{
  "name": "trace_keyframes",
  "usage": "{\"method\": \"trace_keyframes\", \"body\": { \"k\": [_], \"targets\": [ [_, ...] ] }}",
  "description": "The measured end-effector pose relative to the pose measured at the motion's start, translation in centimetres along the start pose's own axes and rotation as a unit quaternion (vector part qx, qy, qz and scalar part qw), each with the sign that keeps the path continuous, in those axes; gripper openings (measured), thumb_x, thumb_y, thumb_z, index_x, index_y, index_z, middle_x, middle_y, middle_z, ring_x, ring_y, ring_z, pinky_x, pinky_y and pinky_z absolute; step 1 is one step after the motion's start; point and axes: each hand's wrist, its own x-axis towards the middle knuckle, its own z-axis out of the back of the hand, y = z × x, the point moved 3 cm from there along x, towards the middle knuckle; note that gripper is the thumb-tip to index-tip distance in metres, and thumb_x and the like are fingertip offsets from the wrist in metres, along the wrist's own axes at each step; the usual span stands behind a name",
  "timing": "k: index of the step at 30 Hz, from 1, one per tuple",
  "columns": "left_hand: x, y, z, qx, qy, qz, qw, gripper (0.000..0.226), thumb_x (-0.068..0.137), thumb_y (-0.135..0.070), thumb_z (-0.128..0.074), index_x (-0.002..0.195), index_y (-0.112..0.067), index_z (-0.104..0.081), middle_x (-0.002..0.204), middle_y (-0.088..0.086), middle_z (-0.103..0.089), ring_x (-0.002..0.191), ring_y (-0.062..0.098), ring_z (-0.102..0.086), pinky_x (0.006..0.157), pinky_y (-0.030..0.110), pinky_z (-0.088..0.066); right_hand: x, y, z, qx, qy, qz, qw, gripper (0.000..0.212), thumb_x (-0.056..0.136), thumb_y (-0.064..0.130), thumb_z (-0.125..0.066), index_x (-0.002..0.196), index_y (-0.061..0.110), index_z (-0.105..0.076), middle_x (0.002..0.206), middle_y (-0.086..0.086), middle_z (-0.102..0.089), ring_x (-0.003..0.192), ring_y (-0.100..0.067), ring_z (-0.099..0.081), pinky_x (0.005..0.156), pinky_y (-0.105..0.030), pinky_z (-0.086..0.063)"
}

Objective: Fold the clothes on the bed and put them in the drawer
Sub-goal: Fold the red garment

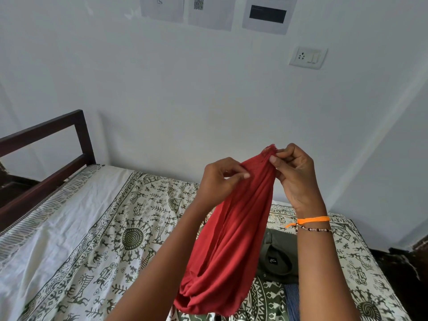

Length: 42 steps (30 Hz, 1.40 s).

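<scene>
A red garment hangs bunched in the air above the bed. My right hand pinches its top edge between thumb and fingertips, highest of the two hands. My left hand grips the cloth a little lower on the left side, thumb pressed against it. The garment's lower folds droop close to the printed bedsheet. A dark green shirt with a black neck label lies on the bed under my right forearm, partly hidden by the arm and the red cloth. No drawer is in view.
A striped blue cloth lies near the bottom beside my right arm. The dark wooden bed frame rises at the left. A white wall with a switch plate and taped papers stands behind the bed.
</scene>
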Motion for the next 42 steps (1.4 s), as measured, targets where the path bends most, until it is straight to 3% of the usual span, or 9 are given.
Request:
{"method": "trace_keyframes", "body": {
  "k": [6,11,15,22,27,31,35,38,42],
  "targets": [
    [0.5,-0.6,-0.1,0.049,0.084,-0.018,0.995,0.008,0.072,-0.003,-0.076,0.079,-0.005,-0.073,0.081,-0.001,-0.064,0.079,0.009,-0.062,0.078,0.023,-0.053,0.0,-0.2,-0.1,0.011,0.013,-0.009,1.0,0.028,0.083,-0.011,-0.053,0.068,0.011,-0.045,0.063,0.005,-0.063,0.064,-0.006,-0.061,0.059,-0.02,-0.053],
    [-0.5,0.2,-1.4,0.097,0.051,-0.053,0.993,0.022,0.063,-0.012,-0.084,0.078,-0.005,-0.069,0.083,0.004,-0.062,0.077,0.018,-0.06,0.072,0.034,-0.051,-0.1,-0.4,-0.5,0.012,0.036,-0.014,0.999,0.027,0.083,-0.013,-0.051,0.069,0.009,-0.043,0.065,0.006,-0.066,0.063,-0.006,-0.063,0.057,-0.018,-0.051],
    [-0.6,1.0,-1.6,0.118,0.033,-0.055,0.991,0.012,0.069,-0.004,-0.077,0.079,-0.002,-0.071,0.083,0.005,-0.063,0.073,0.022,-0.061,0.071,0.041,-0.051,-0.3,-0.8,0.2,0.019,0.012,-0.02,1.0,0.029,0.083,-0.013,-0.052,0.068,0.012,-0.046,0.062,0.004,-0.061,0.062,-0.006,-0.059,0.06,-0.021,-0.051],
    [0.6,1.2,0.4,0.091,0.037,-0.044,0.994,0.006,0.076,0.0,-0.07,0.075,-0.005,-0.074,0.078,-0.005,-0.063,0.073,0.004,-0.059,0.069,0.014,-0.044,-0.3,-1.1,1.4,0.007,0.001,-0.027,1.0,0.037,0.082,-0.011,-0.054,0.062,0.019,-0.053,0.062,0.006,-0.063,0.062,-0.004,-0.06,0.059,-0.02,-0.053],
    [0.9,1.0,0.7,0.109,0.021,-0.052,0.992,0.015,0.079,0.006,-0.064,0.08,-0.006,-0.073,0.085,-0.006,-0.062,0.079,0.005,-0.058,0.068,0.017,-0.046,-0.2,-1.3,0.8,-0.015,-0.014,-0.006,1.0,0.029,0.083,-0.012,-0.055,0.069,0.013,-0.048,0.063,0.007,-0.064,0.063,-0.004,-0.06,0.06,-0.019,-0.051],
    [-0.1,1.9,0.1,0.138,0.039,-0.058,0.988,0.03,0.073,0.014,-0.057,0.081,-0.009,-0.073,0.089,-0.004,-0.058,0.079,0.009,-0.056,0.07,0.021,-0.045,0.3,-0.4,0.1,-0.067,-0.045,0.041,0.996,0.027,0.081,-0.012,-0.059,0.07,0.011,-0.049,0.071,-0.01,-0.054,0.07,-0.014,-0.052,0.069,-0.029,-0.044],
    [-0.2,4.0,-0.5,0.223,0.028,-0.008,0.974,0.041,0.07,0.018,-0.047,0.086,-0.008,-0.075,0.084,0.004,-0.063,0.084,0.024,-0.052,0.072,0.018,-0.03,1.4,0.7,-0.5,-0.086,-0.059,0.069,0.992,0.029,0.081,-0.012,-0.06,0.069,0.012,-0.048,0.074,-0.01,-0.05,0.069,-0.015,-0.048,0.068,-0.028,-0.04],
    [0.0,5.6,-0.5,0.23,0.03,0.055,0.971,0.046,0.07,0.018,-0.042,0.093,-0.006,-0.075,0.097,0.015,-0.071,0.092,0.032,-0.062,0.077,0.015,-0.035,2.7,1.7,-0.3,-0.099,-0.081,0.083,0.988,0.03,0.081,-0.01,-0.061,0.069,0.013,-0.047,0.074,-0.01,-0.051,0.069,-0.014,-0.049,0.067,-0.028,-0.04],
    [0.2,7.4,0.2,0.231,0.016,0.141,0.962,0.036,0.075,0.005,-0.046,0.093,-0.005,-0.075,0.097,0.014,-0.072,0.086,0.029,-0.065,0.075,0.017,-0.041,4.5,3.1,-0.1,-0.107,-0.104,0.102,0.983,0.029,0.081,-0.009,-0.061,0.071,0.015,-0.048,0.075,-0.009,-0.052,0.069,-0.013,-0.052,0.068,-0.028,-0.042]
  ]
}}
